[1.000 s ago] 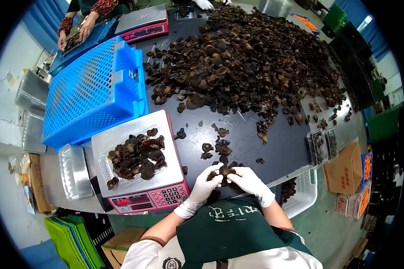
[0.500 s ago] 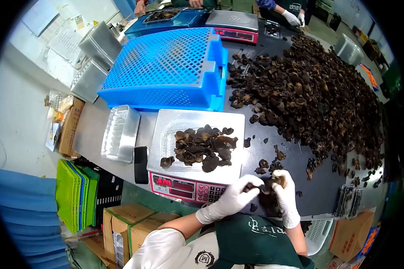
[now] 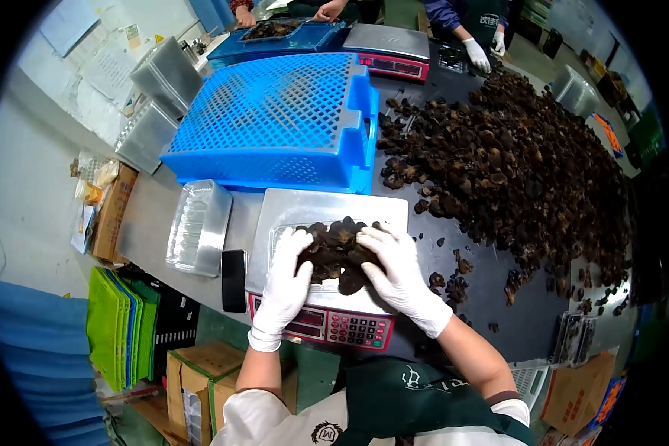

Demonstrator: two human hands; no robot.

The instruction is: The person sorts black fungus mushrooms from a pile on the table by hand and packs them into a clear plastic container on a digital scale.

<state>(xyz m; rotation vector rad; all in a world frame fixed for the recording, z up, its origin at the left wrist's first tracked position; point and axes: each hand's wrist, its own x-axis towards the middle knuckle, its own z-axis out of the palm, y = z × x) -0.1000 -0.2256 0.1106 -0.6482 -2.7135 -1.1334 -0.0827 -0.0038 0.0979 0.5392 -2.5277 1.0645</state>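
In the head view, the clear plastic tray on your near scale holds dark wood ear mushrooms. Your left hand and right hand, fingers loosely spread and curved, cup the heap from opposite sides.

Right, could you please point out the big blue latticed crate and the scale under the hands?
Blue crate (image 3: 267, 104), head view: on its upper face.
Scale (image 3: 358, 329), head view: on its keypad.
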